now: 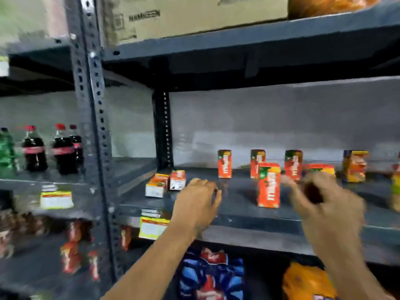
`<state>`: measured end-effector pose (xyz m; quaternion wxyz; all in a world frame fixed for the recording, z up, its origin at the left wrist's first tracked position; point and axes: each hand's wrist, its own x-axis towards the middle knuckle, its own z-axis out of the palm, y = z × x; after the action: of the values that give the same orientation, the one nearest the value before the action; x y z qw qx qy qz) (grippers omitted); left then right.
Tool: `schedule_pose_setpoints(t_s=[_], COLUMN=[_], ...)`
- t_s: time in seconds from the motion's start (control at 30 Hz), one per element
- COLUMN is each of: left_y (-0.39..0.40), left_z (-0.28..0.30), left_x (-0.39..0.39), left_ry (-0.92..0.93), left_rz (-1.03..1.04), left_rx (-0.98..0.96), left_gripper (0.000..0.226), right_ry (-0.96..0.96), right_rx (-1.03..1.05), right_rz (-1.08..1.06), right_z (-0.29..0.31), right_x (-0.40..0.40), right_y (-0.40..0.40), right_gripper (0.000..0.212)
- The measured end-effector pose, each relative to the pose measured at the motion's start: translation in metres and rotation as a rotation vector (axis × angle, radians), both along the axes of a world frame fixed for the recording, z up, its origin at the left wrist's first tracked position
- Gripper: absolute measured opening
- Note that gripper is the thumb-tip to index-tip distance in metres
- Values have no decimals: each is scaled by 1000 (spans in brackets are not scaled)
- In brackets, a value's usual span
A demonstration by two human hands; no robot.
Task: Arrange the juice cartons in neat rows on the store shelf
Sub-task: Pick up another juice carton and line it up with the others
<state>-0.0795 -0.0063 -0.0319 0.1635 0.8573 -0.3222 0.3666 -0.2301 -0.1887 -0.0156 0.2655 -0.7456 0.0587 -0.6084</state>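
Small orange juice cartons stand on the grey metal shelf [238,213]. Three stand in a back row [224,163] [257,163] [293,164], and one stands further forward [269,185]. Two more lie tipped over at the left [157,185] [178,179]. A yellow-orange carton [355,165] stands at the back right. My left hand [199,198] hovers over the shelf between the fallen and standing cartons, fingers curled, holding nothing. My right hand [320,198] is blurred and curled just right of the front carton, in front of another carton [320,168]; any grip is unclear.
A perforated steel upright [95,126] divides the racks. Cola bottles [35,152] stand on the left shelf. Price tags [152,228] hang on the shelf edge. A cardboard box [184,16] sits on the shelf above. Snack packets [212,276] fill the shelf below.
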Motion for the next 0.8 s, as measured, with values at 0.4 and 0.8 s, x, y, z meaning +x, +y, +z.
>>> schedule_pose_setpoints(t_s=[0.4, 0.8], left_y=[70, 89], left_z=[-13, -40], left_x=[49, 56], left_ry=[-2, -132], left_rz=[-25, -104], left_rx=[-142, -244], left_gripper=[12, 15], right_ry=[512, 1097], right_rx=[177, 93], right_rz=[320, 212], right_z=[8, 31], right_x=[198, 230], right_y=[133, 183], right_gripper=[16, 55])
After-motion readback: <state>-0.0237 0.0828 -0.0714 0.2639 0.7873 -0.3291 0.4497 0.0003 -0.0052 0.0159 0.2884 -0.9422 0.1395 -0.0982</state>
